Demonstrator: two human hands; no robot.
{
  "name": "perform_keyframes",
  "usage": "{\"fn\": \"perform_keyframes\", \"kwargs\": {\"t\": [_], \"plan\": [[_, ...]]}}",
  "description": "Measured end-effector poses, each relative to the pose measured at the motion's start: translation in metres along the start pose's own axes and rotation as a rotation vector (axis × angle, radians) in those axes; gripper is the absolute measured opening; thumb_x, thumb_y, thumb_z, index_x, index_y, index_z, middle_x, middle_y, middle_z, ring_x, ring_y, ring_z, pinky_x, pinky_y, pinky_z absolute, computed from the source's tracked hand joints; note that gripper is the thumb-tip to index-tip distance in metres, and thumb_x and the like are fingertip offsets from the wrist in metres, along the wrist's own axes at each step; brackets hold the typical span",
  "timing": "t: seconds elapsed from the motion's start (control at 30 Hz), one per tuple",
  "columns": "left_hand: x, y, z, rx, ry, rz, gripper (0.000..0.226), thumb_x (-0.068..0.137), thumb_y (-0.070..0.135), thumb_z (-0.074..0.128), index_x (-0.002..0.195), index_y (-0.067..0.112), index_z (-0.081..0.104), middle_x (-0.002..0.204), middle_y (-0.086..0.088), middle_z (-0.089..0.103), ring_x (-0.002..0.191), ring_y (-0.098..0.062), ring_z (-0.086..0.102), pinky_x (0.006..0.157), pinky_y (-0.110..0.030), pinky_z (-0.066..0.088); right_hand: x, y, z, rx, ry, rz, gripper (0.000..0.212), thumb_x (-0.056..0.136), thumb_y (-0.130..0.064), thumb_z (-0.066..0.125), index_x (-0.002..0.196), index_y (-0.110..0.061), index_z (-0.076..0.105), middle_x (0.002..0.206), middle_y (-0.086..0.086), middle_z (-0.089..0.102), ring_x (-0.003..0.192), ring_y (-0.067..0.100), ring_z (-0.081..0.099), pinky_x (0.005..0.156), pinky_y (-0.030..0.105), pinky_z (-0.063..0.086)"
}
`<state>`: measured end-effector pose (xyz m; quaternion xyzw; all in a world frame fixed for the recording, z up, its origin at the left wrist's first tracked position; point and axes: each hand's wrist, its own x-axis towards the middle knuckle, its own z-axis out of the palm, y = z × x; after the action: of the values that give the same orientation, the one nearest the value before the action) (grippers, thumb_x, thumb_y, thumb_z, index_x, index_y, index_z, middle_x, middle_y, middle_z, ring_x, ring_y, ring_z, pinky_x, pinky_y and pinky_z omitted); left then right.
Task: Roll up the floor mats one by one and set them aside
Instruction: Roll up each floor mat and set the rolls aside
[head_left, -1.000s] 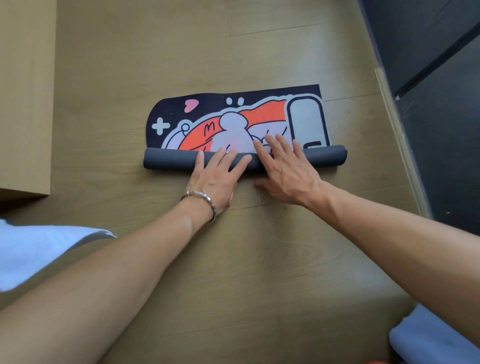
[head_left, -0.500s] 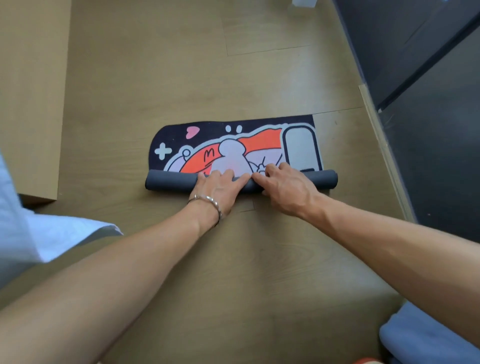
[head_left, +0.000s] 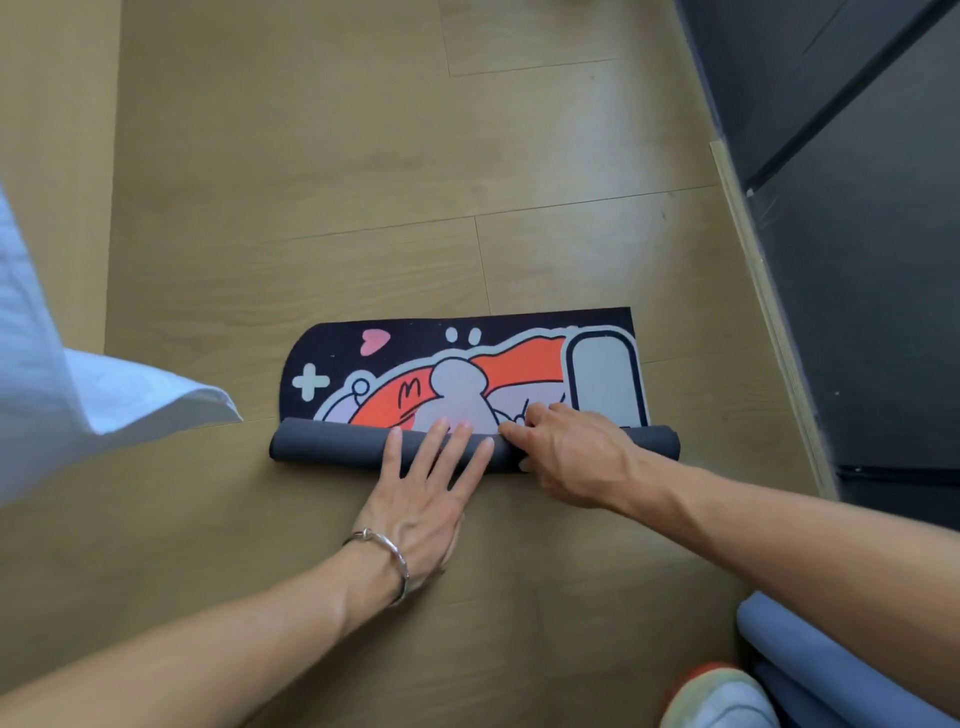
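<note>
A cartoon floor mat (head_left: 467, 369) with black, orange and grey print lies on the wooden floor, its near part wound into a dark grey roll (head_left: 332, 447). My left hand (head_left: 426, 499), with a bracelet at the wrist, lies flat with fingers spread across the middle of the roll. My right hand (head_left: 566, 452) presses on the roll just to the right, its fingers curled over the top onto the printed side. Only a narrow strip of the mat is still flat beyond the roll.
A grey-blue rolled mat (head_left: 810, 660) lies at the bottom right beside a shoe tip (head_left: 717, 696). A dark wall and door frame (head_left: 841, 260) run along the right. A wooden cabinet side (head_left: 52, 156) stands at left, and a white sleeve (head_left: 78, 374) hangs in at left.
The view has tilted, so the mat sits lower in frame. My left fingers have straightened flat over the roll, and my right fingers have curled over its top. The roll looks slightly thicker.
</note>
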<state>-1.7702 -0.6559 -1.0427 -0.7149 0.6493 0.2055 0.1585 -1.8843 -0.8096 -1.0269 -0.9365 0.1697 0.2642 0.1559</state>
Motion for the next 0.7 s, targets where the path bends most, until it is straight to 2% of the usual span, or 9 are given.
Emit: {"fn": "perform_keyframes", "kwargs": {"t": [0.03,0.1,0.17,0.2,0.27,0.4,0.57,0.63,0.7], "plan": [[0.003,0.000,0.002,0.003,0.043,0.019,0.092,0.071,0.042,0.067,0.143,0.011,0.018,0.142,-0.016,0.043,0.130,-0.035,0.042,0.100,-0.064,0.023,-0.001,0.000,0.001,-0.010,0.012,0.001,0.037,0.099,-0.031,0.042,0.133,-0.017,0.038,0.119,0.009,0.048,0.105,0.026,0.049,0.073,0.035,0.037],[0.011,-0.002,0.002,-0.008,0.032,-0.002,0.078,0.083,0.053,0.038,0.145,0.012,0.015,0.144,-0.015,0.041,0.133,-0.033,0.038,0.102,-0.066,0.019,-0.005,0.001,0.006,-0.022,0.106,0.009,0.038,0.099,-0.031,0.042,0.134,-0.017,0.036,0.119,0.008,0.048,0.102,0.025,0.049,0.079,0.036,0.040],[0.028,-0.008,-0.006,0.036,0.014,-0.041,0.072,0.086,0.056,0.009,0.144,0.017,-0.007,0.156,-0.011,0.015,0.144,-0.030,0.014,0.107,-0.065,0.007,-0.008,0.004,0.009,-0.062,0.264,0.024,0.036,0.096,-0.032,0.045,0.128,-0.016,0.044,0.117,0.007,0.053,0.101,0.025,0.052,0.085,0.038,0.042],[0.037,-0.011,-0.011,0.070,0.000,-0.049,0.075,0.084,0.060,0.003,0.143,0.018,-0.016,0.158,-0.008,0.001,0.145,-0.027,0.002,0.109,-0.063,0.001,-0.009,0.004,0.010,-0.084,0.338,0.030,0.036,0.094,-0.032,0.047,0.125,-0.014,0.049,0.116,0.008,0.056,0.102,0.027,0.054,0.088,0.040,0.043],[0.055,-0.018,-0.020,0.010,-0.002,-0.080,0.076,0.088,0.064,0.006,0.147,0.021,-0.014,0.158,-0.005,-0.010,0.144,-0.025,-0.010,0.110,-0.060,-0.006,-0.010,-0.001,0.015,-0.090,0.402,0.051,0.044,0.087,-0.033,0.053,0.124,-0.008,0.054,0.119,0.012,0.058,0.108,0.032,0.056,0.095,0.047,0.043],[0.080,-0.031,-0.032,-0.045,-0.050,-0.118,0.069,0.092,0.062,0.007,0.148,0.026,-0.010,0.157,-0.003,-0.013,0.144,-0.022,-0.016,0.111,-0.058,-0.008,-0.008,-0.014,0.035,-0.075,0.319,0.129,0.073,0.075,-0.036,0.071,0.134,0.001,0.049,0.139,0.021,0.049,0.129,0.037,0.046,0.103,0.055,0.036],[0.083,-0.031,-0.038,-0.074,-0.034,-0.146,0.070,0.093,0.060,0.010,0.148,0.024,-0.013,0.158,-0.001,-0.011,0.144,-0.019,-0.012,0.112,-0.055,-0.005,-0.002,-0.004,0.036,-0.103,0.280,0.106,0.083,0.076,-0.045,0.069,0.138,0.003,0.042,0.144,0.022,0.041,0.134,0.035,0.040,0.105,0.053,0.033],[0.078,-0.033,-0.036,-0.058,0.069,-0.090,0.072,0.091,0.060,0.012,0.150,0.020,-0.004,0.158,-0.004,0.001,0.145,-0.020,0.000,0.112,-0.055,0.004,0.005,0.001,0.031,-0.123,0.259,0.113,0.085,0.078,-0.050,0.066,0.140,0.002,0.039,0.146,0.020,0.039,0.136,0.033,0.038,0.107,0.051,0.031],[0.069,-0.037,-0.032,-0.009,0.223,-0.007,0.071,0.091,0.055,0.018,0.147,0.013,0.025,0.150,-0.012,0.032,0.139,-0.026,0.031,0.106,-0.058,0.026,0.012,0.004,0.022,-0.140,0.195,0.114,0.089,0.088,-0.055,0.052,0.147,0.001,0.018,0.155,0.018,0.021,0.144,0.030,0.020,0.114,0.048,0.019]]}}
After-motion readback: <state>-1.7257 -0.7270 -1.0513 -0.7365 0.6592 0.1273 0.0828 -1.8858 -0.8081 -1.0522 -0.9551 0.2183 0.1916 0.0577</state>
